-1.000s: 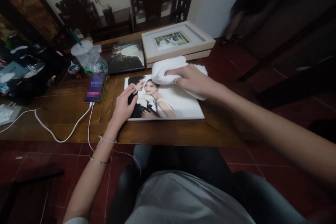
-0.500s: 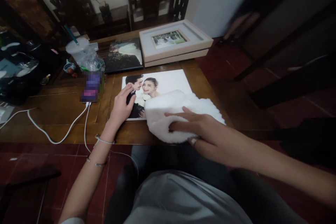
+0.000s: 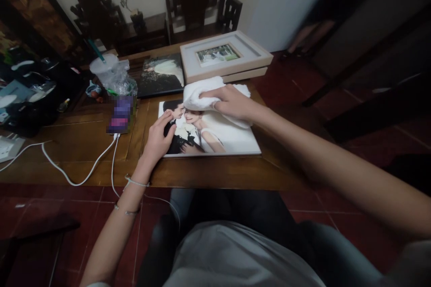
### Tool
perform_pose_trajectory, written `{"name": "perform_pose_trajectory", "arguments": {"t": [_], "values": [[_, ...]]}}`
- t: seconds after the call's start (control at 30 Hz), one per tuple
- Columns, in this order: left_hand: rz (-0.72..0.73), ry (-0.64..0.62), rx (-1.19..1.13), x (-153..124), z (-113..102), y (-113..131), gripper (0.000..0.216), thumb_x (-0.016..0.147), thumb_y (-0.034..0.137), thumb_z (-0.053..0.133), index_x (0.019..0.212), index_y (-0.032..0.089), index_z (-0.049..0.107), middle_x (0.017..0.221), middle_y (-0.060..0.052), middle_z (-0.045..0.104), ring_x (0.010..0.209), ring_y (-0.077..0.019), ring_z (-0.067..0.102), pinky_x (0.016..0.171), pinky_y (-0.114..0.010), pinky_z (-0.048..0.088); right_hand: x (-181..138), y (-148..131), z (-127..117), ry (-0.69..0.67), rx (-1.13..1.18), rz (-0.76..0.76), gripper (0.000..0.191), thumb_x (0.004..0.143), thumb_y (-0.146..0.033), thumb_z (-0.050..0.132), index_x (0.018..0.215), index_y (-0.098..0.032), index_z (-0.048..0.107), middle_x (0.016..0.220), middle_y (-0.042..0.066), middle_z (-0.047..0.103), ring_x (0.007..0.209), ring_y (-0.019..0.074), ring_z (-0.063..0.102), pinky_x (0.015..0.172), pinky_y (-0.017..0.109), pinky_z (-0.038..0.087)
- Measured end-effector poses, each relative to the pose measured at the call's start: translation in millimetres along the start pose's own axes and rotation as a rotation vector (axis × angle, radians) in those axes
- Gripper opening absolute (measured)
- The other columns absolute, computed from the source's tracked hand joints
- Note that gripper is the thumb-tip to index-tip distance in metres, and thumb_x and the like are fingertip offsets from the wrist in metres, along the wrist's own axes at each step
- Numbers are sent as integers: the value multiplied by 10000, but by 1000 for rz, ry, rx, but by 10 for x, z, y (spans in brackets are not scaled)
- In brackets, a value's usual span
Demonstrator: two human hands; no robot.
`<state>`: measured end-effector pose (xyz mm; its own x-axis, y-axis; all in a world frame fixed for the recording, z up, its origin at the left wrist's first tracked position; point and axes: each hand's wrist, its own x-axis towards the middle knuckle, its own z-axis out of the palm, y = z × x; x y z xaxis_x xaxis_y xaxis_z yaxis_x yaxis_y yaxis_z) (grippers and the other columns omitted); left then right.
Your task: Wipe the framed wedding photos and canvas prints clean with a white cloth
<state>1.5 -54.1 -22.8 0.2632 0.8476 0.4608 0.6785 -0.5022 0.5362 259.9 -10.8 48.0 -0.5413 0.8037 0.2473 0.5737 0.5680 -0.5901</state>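
A wedding photo panel (image 3: 232,141) lies flat near the front edge of the wooden table, showing a couple in a dark suit and a white dress. My left hand (image 3: 160,136) rests on its left edge with fingers extended and nothing in the grasp. My right hand (image 3: 230,101) grips a fluffy white cloth (image 3: 205,87), which covers the upper right part of the panel. Some of the cloth is hidden under my fingers.
Behind lie a dark photo panel (image 3: 161,74) and stacked pale wooden picture frames (image 3: 188,60). To the left are a phone (image 3: 121,114) with white cables (image 3: 76,184), a plastic cup (image 3: 104,67) with a straw, and dark containers. A person's legs (image 3: 310,36) show at the upper right.
My right hand has moved the cloth from the panel's lower right side up to its far edge, uncovering the lower part. My left hand stays on the left edge.
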Motion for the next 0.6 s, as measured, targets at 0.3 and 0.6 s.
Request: {"name": "perform_pose_trajectory", "arguments": {"t": [0.3,0.6], "values": [[-4,-12,29,3,9,13,321,978,223,553,1268,150,667,1425,-170,632,1372,-274,572,1190,-527,425,-966,-638,297,-193,-64,-83,504,697,-67,456,1121,-215,683,1323,136,657,1372,359,501,1137,675,290],[-1,-22,20,4,7,5,330,1001,178,490,1286,118,647,1437,-184,619,1394,-268,549,1204,-528,404,-928,-746,185,-245,5,-84,422,704,-99,433,1020,-210,689,990,72,729,913,254,659,1035,482,421]]}}
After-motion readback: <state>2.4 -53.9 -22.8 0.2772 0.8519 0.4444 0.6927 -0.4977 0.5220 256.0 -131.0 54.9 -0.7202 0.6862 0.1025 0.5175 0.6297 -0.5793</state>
